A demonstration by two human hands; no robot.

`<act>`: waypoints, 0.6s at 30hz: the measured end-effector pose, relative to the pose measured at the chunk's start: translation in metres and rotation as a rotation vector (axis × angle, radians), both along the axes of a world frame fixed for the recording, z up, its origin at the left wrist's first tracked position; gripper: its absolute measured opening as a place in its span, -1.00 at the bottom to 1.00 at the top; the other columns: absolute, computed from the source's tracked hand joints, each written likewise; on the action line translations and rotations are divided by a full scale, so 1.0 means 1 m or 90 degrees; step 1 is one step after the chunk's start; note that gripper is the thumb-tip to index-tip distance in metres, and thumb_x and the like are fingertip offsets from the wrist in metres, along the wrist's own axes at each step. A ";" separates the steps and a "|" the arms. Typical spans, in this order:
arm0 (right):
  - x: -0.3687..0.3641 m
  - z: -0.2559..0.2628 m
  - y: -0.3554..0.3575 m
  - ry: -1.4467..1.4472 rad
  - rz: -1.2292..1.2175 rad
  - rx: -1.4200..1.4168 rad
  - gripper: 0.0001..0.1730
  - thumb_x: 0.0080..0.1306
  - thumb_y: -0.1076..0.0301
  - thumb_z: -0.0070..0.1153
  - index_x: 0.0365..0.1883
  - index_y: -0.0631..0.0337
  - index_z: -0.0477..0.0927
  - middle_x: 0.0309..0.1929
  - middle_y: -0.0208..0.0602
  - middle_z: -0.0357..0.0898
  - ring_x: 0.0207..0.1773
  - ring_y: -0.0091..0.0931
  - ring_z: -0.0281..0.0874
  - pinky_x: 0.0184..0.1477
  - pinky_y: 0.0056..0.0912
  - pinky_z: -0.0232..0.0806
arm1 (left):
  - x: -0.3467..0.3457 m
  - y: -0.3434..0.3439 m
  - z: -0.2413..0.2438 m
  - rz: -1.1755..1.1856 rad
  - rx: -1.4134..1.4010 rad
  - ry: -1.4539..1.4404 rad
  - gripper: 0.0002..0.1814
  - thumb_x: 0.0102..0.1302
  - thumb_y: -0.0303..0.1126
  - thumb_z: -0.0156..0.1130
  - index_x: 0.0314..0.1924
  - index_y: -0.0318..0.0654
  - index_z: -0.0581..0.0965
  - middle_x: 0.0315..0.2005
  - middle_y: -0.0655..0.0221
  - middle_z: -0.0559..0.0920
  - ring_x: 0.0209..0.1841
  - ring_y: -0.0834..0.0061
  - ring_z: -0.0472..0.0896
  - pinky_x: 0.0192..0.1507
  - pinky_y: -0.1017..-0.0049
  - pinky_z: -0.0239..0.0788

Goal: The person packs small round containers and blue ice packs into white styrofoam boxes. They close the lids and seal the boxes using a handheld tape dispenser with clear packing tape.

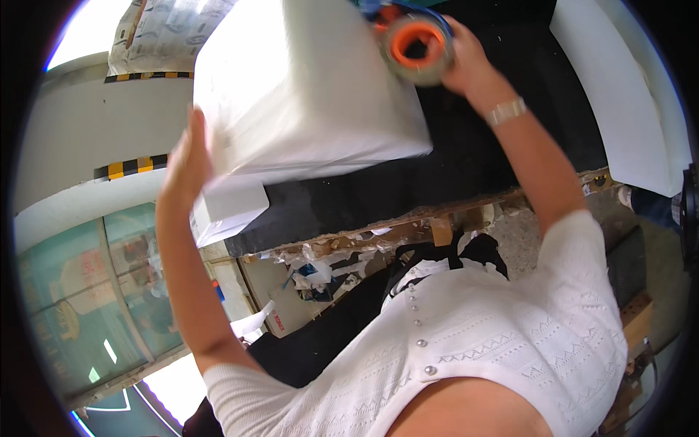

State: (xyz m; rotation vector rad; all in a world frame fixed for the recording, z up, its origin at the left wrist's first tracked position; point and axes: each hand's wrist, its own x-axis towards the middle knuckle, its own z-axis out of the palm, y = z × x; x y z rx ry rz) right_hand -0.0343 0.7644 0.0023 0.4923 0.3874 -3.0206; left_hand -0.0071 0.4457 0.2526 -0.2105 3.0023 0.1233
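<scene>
A large package in white wrapping [327,109] rests on the black tabletop [464,164] before me. My left hand [188,158] lies flat against its left side, fingers pointing away from me and slightly blurred. In my right hand [472,60] is a tape dispenser [387,13], blue and orange, with a roll of clear tape [419,49] on an orange core. The dispenser is at the package's far right side; whether it touches the wrapping I cannot tell. A smaller white box [232,210] sits partly under the package's near left corner.
A long white item [611,98] stands on the right of the table. Wrapped goods [164,38] sit beyond a ledge with black-and-yellow tape [131,167]. Scraps of plastic and paper [317,273] lie below the table's rough front edge. Another person's leg [652,207] shows at the right.
</scene>
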 end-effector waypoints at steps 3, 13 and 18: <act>-0.064 0.021 0.020 0.051 0.130 0.117 -0.77 0.43 0.21 -0.02 -0.25 0.15 0.58 -0.51 -0.42 0.53 -0.55 -0.63 0.49 -0.53 -0.66 0.39 | 0.049 0.047 -0.001 -0.351 -0.011 0.172 -0.11 0.38 0.30 -0.18 0.37 -0.38 0.22 0.29 -0.17 0.31 0.41 -0.02 0.18 0.42 0.19 -0.08; 0.190 0.003 0.022 -0.037 0.004 0.316 -0.60 0.40 0.02 0.01 -0.33 0.21 0.59 -0.65 -0.47 0.48 -0.67 -0.67 0.43 -0.58 -0.64 0.35 | 0.037 0.078 -0.029 -0.557 -0.006 0.250 -0.08 0.29 0.22 0.13 0.35 -0.45 0.23 0.35 -0.09 0.24 0.44 0.01 0.13 0.43 0.22 -0.08; 0.237 0.017 -0.013 -0.076 0.144 0.317 -0.50 0.36 -0.07 0.01 -0.34 0.28 0.62 -0.65 -0.35 0.54 -0.59 -0.56 0.51 -0.44 -0.56 0.39 | 0.023 0.079 -0.038 -0.570 -0.049 0.302 -0.05 0.30 0.25 0.09 0.35 -0.49 0.22 0.35 -0.15 0.22 0.45 0.01 0.12 0.43 0.24 -0.08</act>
